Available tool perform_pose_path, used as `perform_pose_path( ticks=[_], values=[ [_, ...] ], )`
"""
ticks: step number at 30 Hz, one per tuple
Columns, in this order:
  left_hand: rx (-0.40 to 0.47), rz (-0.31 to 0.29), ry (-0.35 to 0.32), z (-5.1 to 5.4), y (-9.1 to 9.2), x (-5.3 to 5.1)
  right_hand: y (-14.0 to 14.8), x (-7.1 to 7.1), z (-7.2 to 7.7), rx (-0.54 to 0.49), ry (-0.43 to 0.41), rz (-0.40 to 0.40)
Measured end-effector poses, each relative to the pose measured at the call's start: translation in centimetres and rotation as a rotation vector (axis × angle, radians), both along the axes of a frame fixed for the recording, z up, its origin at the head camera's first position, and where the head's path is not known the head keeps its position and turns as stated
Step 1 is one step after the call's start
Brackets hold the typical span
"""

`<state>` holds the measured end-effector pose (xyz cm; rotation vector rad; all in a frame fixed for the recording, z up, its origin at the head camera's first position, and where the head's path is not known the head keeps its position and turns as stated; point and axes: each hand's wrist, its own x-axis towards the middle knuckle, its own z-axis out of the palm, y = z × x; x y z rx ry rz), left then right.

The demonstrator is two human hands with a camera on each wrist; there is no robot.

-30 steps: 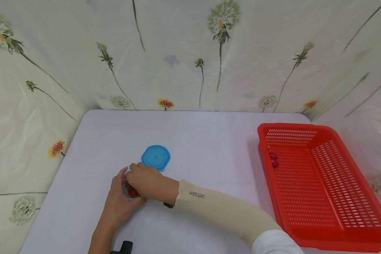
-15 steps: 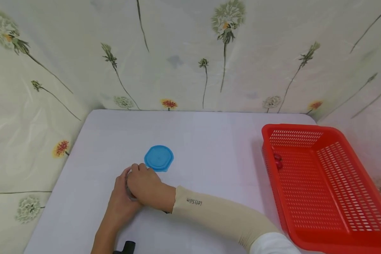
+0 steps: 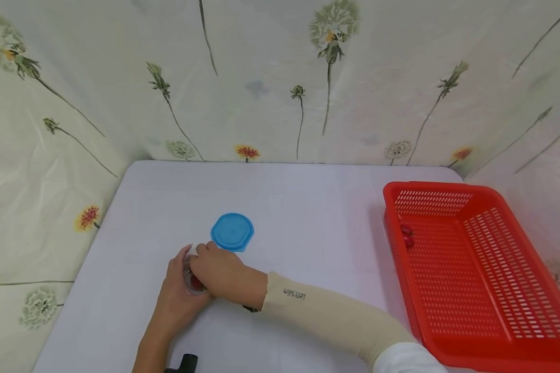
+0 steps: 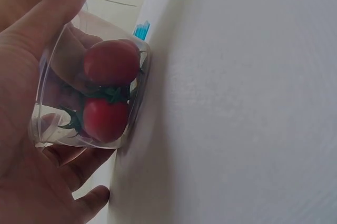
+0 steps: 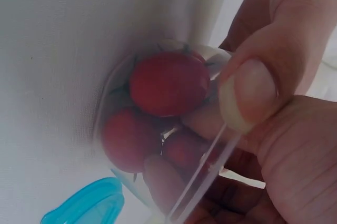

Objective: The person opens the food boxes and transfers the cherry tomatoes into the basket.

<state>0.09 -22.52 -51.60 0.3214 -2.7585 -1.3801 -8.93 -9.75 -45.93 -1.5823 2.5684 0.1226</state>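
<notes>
A clear plastic container (image 3: 193, 285) holding several small red tomatoes (image 4: 106, 119) with green stems stands on the table. My left hand (image 3: 179, 292) grips it around the side. From above, my right hand (image 3: 224, 272) reaches over the rim and hides most of the opening. Through the clear wall in the right wrist view, fingers (image 5: 164, 182) lie on either side of a smaller tomato (image 5: 184, 150), curled round it. More tomatoes (image 5: 169, 83) rest against the wall. Just beyond the hands lies a flat blue lid (image 3: 232, 231).
A large red plastic basket (image 3: 478, 290) occupies the right side of the table (image 3: 308, 207), with red tomatoes (image 3: 408, 241) at its left inner wall. A black object (image 3: 188, 363) sits at the front edge of the view. Flower-patterned sheeting (image 3: 261, 77) surrounds the table.
My right hand dipped lower over the container, then shifted slightly right, uncovering a red tomato again. My left hand keeps its grip. The head view has shifted slightly.
</notes>
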Motion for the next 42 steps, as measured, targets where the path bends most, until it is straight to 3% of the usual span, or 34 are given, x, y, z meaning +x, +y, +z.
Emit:
perform_pose_path(
  ticks=[8, 14, 21, 30, 42],
  values=[
    [0.003, 0.001, 0.017, 0.0, 0.0, 0.0, 0.9, -0.6, 0.9, -0.040, -0.201, -0.034],
    [-0.013, -0.005, 0.008, 0.2, 0.2, -0.1, 1.5, -1.4, 0.5, -0.099, -0.210, 0.022],
    [0.001, -0.014, 0.019, 0.3, 0.0, -0.2, 1.9, -2.4, -0.3, -0.238, -0.343, 0.030],
    [0.009, -0.014, 0.009, 0.2, 0.0, 0.0, 2.0, -1.7, -1.5, -0.290, -0.154, 0.070],
    [-0.001, -0.032, 0.033, -0.2, -0.3, 0.2, 2.5, -1.3, -2.7, -0.425, -0.151, 0.082]
  ],
)
